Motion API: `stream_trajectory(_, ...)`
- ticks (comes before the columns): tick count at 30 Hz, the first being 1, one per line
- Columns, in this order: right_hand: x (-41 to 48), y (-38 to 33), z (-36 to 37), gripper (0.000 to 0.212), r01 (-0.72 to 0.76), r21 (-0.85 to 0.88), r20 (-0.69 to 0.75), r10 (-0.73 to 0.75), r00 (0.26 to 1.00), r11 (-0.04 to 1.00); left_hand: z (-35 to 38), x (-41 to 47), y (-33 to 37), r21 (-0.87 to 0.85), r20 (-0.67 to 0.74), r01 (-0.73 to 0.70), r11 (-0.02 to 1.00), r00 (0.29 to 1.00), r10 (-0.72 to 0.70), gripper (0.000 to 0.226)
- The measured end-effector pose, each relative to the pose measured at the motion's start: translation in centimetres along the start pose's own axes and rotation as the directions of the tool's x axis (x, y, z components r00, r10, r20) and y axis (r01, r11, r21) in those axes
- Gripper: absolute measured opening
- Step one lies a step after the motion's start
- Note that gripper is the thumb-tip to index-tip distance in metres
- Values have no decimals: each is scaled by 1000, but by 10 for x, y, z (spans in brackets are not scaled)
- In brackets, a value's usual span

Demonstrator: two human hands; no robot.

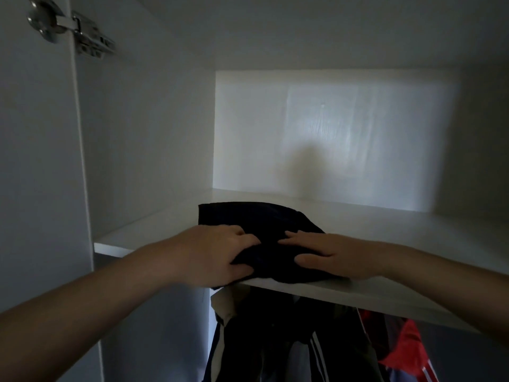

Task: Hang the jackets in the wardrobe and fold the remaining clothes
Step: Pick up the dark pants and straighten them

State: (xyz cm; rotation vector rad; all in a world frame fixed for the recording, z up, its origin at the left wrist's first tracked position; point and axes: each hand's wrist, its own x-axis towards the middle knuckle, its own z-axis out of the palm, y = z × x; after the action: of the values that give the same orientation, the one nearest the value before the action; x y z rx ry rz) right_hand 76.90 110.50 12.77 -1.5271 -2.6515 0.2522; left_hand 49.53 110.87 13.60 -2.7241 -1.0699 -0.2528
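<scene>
Left hand: fingers and thumb curled, grips front-left edge of folded dark garment. Right hand: flat, fingers straight, presses garment's right side. Garment: near-black, folded, lies at front of white wardrobe shelf. Below: dark striped jacket, red jacket.

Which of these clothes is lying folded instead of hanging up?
The dark folded garment on the white shelf, gripped by the left hand, the right hand flat on it. The striped dark jacket and the red jacket hang below.
</scene>
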Motion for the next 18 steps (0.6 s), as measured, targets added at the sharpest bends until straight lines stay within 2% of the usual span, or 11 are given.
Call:
stream_trajectory(5, 58, -1, 5, 64, 27, -93, -50, -32, 998, 995, 14, 27, -54, 118, 34, 86, 989, 995, -91, 42)
stream_trajectory(10, 152, -2, 4, 62, -47, -100, -75, 40, 996, 994, 33, 73, -117, 397, 219, 203, 895, 926, -307, 62)
stream_trajectory(14, 222, 7, 1, 73, -171, -170, -33, 167, 985, 971, 49, 113, -174, 449, 257, 238, 861, 889, -379, 63)
stream_trajectory(18, 279, 24, -2, 77, -257, -178, -26, 256, 966, 950, 70, 149, -229, 430, 258, 242, 869, 890, -376, 66)
